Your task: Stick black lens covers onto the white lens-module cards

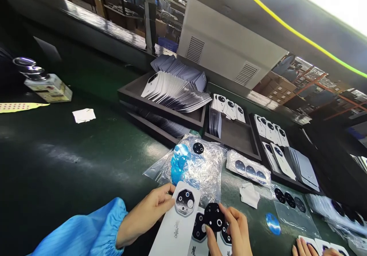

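At six o'clock, the left hand (146,214) grips a white card (179,229) carrying an octagonal lens panel, while the right hand (233,229) pinches a black lens plate (213,217) between thumb and fingers. Another person's fingers (301,248) rest on white cards (329,248) at four o'clock, and a dark tray (183,120) of stacked cards sits at twelve o'clock.
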